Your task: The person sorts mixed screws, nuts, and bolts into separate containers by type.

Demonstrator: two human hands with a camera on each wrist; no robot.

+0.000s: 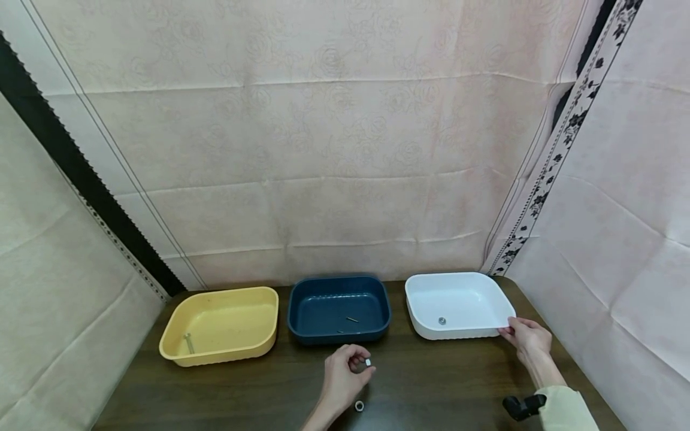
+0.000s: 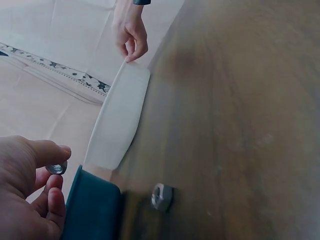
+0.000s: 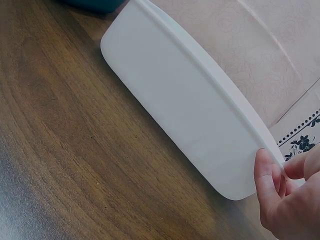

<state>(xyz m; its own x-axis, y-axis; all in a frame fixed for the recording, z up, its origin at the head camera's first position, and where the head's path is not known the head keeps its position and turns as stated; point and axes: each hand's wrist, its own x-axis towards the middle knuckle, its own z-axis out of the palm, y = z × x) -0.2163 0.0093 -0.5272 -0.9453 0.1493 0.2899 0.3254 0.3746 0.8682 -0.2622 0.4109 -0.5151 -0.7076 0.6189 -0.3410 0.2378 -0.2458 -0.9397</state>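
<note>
My left hand pinches a small metal nut between thumb and fingertips, just in front of the dark blue bin. A second nut lies on the wooden table below that hand. Over at the right, my right hand grips the near right corner of the white bin, thumb and fingers on its rim. Inside the white bin sits one small nut. Two thin brass-coloured pieces lie in the blue bin.
To the left stands a yellow bin with a bolt-like metal piece in it. All three bins form a row along the back of the brown table. Pale patterned cloth hangs behind and at both sides.
</note>
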